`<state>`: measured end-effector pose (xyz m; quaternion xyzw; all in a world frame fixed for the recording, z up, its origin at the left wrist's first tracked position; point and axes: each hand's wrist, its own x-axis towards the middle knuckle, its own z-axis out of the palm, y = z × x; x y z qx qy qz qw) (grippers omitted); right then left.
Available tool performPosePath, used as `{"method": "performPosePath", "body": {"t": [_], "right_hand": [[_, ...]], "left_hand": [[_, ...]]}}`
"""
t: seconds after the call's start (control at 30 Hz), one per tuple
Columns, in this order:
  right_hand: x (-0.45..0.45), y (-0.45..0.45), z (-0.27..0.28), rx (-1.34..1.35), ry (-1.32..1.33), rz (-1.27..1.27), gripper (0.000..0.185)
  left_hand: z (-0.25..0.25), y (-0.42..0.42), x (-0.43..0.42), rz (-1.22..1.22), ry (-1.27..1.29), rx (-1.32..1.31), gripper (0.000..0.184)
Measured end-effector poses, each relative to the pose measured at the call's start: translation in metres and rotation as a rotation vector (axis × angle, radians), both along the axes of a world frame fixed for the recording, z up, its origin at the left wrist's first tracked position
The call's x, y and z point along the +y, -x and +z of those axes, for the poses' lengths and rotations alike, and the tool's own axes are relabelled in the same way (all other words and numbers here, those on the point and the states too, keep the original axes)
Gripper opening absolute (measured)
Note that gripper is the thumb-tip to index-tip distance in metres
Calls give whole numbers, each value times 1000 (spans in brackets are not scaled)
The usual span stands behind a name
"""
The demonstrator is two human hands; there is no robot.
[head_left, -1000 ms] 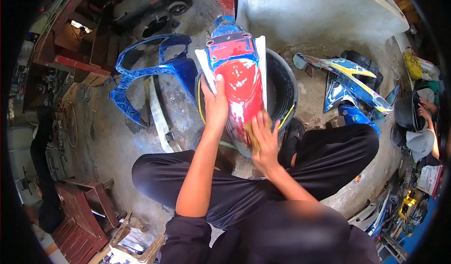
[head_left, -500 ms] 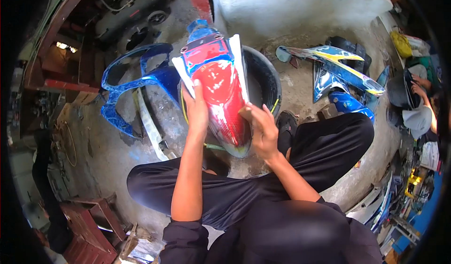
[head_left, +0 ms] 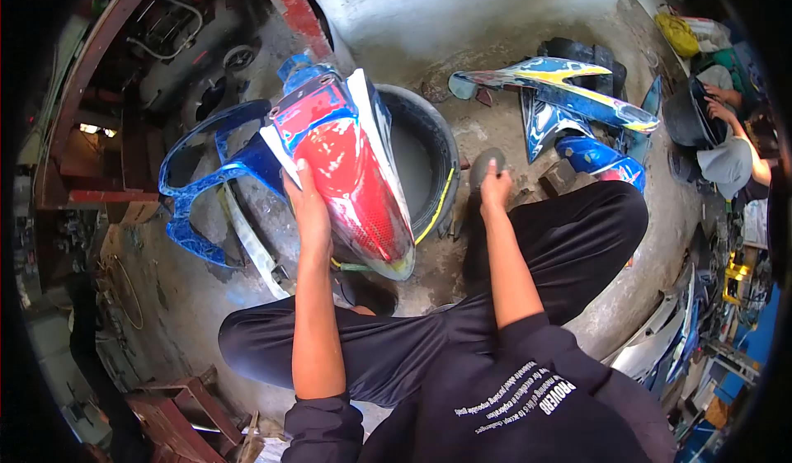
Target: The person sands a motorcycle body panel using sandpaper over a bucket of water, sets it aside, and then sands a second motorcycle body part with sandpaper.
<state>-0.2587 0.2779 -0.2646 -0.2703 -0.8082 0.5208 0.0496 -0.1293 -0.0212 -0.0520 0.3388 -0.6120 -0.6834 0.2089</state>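
A red, white and blue motorcycle fender (head_left: 355, 174) is tilted over the near left side of a black tub (head_left: 450, 145). My left hand (head_left: 309, 216) grips the fender's left edge, thumb on top. Right of the tub, my right hand (head_left: 497, 189) is apart from the fender. It is closed on a dark grey rounded piece (head_left: 478, 169), thumb pressed on its face; its exact kind is unclear. Greyish liquid shows inside the tub, which has a yellow strip on its rim.
A blue fairing frame (head_left: 186, 183) lies left, beside a pale strip (head_left: 247, 236). To the right are a yellow-blue panel (head_left: 569, 84), a blue-red panel (head_left: 602, 162) and a brownish block (head_left: 561, 178). Another person's hands (head_left: 719, 104) are at a dark bucket (head_left: 689, 112).
My right hand has left the fender's right side and moved right, now showing a dark grey rounded piece. The fender has shifted left in view, still in my left hand, uncovering more of the tub.
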Motion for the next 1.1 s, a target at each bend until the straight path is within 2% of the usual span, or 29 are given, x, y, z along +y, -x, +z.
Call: {"method": "performPosePath", "body": {"t": [0.03, 0.07, 0.13, 0.27, 0.33, 0.37, 0.43, 0.47, 0.53, 0.57, 0.63, 0.67, 0.73, 0.77, 0.83, 0.87, 0.93, 1.07, 1.1], "right_hand": [[2, 4, -27, -110, -139, 40, 34], [2, 8, -50, -113, -133, 27, 34], [3, 13, -78, -419, 72, 271, 37], [6, 20, -74, -391, 122, 382, 40], [5, 29, -66, -283, -135, 511, 46], [5, 34, -71, -278, -130, 504, 46], [2, 43, -83, -192, -236, 372, 63], [-1, 44, -78, -191, -230, 366, 63], [-10, 37, -53, -131, -545, 186, 85], [-15, 31, -29, -135, -546, 181, 85], [-27, 17, 19, -165, -594, 10, 93], [-29, 9, 20, -123, -608, 74, 79], [-38, -12, 5, -184, -507, 350, 68], [-44, -24, 1, -186, -508, 349, 68], [-54, -42, -5, -579, -521, 535, 64], [-56, -45, -7, -579, -513, 532, 64], [-61, -49, -11, -450, -697, 508, 68], [-68, -29, -30, -460, -694, 479, 70], [-66, -25, -32, -499, -611, 438, 70]], "left_hand": [[2, 0, 0, -2, -15, -14, 74], [-3, 0, -1, 8, -16, -44, 74], [-3, -1, -1, -14, -9, -34, 71], [-6, -1, -2, -13, -6, -24, 66], [-7, 1, -1, -3, -29, 2, 62], [-6, 1, -1, -11, -23, 6, 62], [-6, 1, -1, -23, -46, 19, 60], [-6, 1, -1, -32, -65, 37, 57], [-4, 2, 0, -34, -67, 23, 57], [-4, 1, 0, -29, -72, 13, 57], [-5, 1, 1, -33, -91, 4, 58], [-5, 1, 1, -14, -78, -4, 58], [-6, 0, 0, -4, -68, -18, 59], [-11, -1, -3, -6, -70, -20, 59], [-19, -2, -10, -53, -140, 11, 59], [-17, -1, -10, -58, -133, 10, 59], [-15, 0, -7, -43, -115, 22, 58], [-12, -2, -5, -33, -72, -12, 58], [-12, -2, -5, -35, -66, -7, 58]]}}
